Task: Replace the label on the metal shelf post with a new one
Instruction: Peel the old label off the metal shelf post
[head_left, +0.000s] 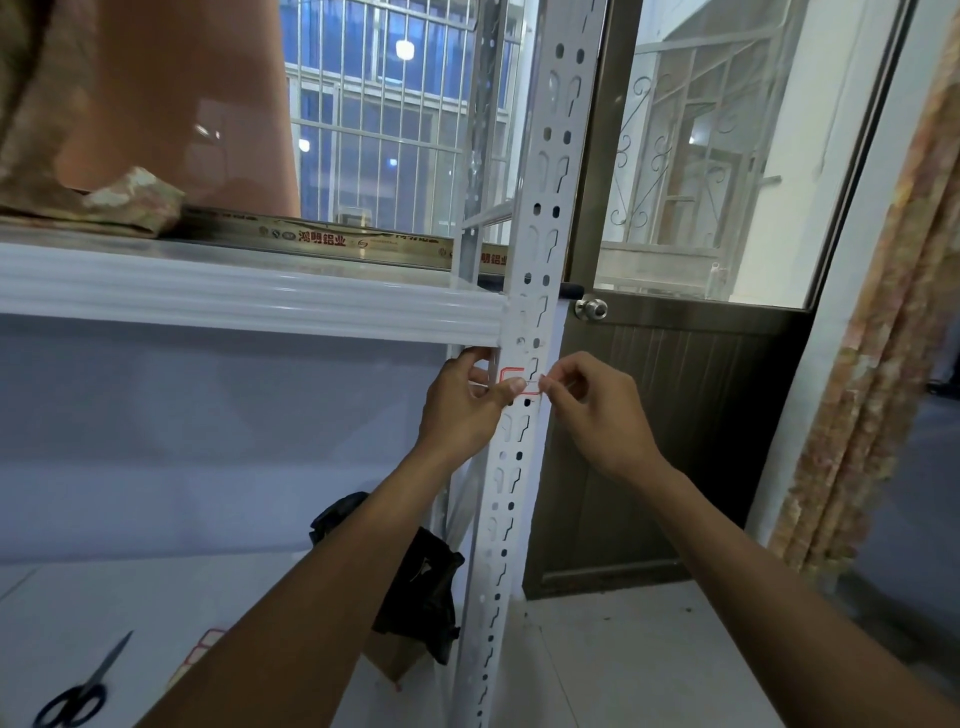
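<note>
On the white post (524, 332) sits a label (517, 383) — white, red-bordered. Left hand (465, 405) thumb presses it; right hand (589, 402) pinches its edge — fingers closed.

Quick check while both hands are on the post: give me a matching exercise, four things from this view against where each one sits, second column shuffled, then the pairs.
Things:
1. red-bordered label
2. scissors
3. door knob
4. sheet of spare labels

Places:
A. on the lower shelf surface, just right of the scissors
B. on the brown door, right of the white post
C. on the post, between the left hand and right hand
D. lying flat at the bottom-left of the view

Pairs: 1-C, 2-D, 3-B, 4-A
</note>
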